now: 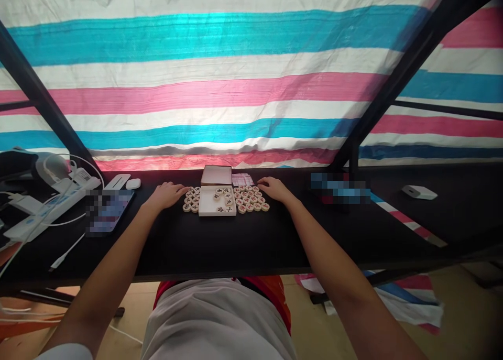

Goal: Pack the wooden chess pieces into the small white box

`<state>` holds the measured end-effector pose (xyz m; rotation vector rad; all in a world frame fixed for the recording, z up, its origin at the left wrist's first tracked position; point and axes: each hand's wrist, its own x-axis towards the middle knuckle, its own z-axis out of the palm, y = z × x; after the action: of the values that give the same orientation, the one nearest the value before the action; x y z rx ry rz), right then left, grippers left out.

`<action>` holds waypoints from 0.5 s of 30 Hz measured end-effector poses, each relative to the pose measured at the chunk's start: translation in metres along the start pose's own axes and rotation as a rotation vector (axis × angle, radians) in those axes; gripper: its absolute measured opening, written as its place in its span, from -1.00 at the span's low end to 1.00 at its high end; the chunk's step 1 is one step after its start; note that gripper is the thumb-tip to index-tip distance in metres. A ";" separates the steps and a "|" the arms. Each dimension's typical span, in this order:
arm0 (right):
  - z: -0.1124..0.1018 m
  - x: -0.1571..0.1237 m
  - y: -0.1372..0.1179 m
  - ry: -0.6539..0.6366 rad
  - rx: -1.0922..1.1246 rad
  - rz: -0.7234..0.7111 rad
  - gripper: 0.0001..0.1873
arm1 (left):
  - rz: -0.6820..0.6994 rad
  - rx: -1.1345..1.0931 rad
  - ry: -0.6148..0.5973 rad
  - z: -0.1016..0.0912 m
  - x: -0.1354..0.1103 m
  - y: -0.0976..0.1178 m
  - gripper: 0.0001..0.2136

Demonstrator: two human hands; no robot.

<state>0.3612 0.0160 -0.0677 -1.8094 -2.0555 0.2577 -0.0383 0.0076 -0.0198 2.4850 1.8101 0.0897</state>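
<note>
A small white open box [208, 207] sits on the black table [236, 244] and holds a few round wooden chess discs. More discs lie in a cluster left of it [191, 199] and a larger cluster right of it [250, 198]. My left hand [168, 194] rests palm down beside the left cluster, fingers curled loosely toward the discs, holding nothing that I can see. My right hand [274, 188] lies at the far edge of the right cluster, fingers bent down over the discs. The box lid [216, 175] lies behind the box.
A white power strip [47, 208] with cables and a dark device sit far left. A white mouse [133, 183] and a blurred flat object [108, 210] lie left of my hand. A white small box [419, 192] stands far right. Striped tarp hangs behind black frame poles.
</note>
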 end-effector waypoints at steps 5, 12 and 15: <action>0.001 0.000 0.000 -0.002 0.006 -0.005 -0.71 | 0.044 -0.052 -0.099 -0.002 0.001 0.002 -0.51; 0.000 0.000 0.000 -0.001 0.015 -0.002 -0.72 | -0.030 -0.058 -0.009 -0.008 -0.004 0.001 -0.51; -0.001 0.001 0.000 -0.009 0.016 -0.004 -0.72 | 0.022 -0.135 -0.082 -0.005 -0.003 -0.003 -0.33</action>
<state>0.3613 0.0165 -0.0664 -1.7982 -2.0573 0.2810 -0.0424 0.0062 -0.0154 2.3802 1.6860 0.1061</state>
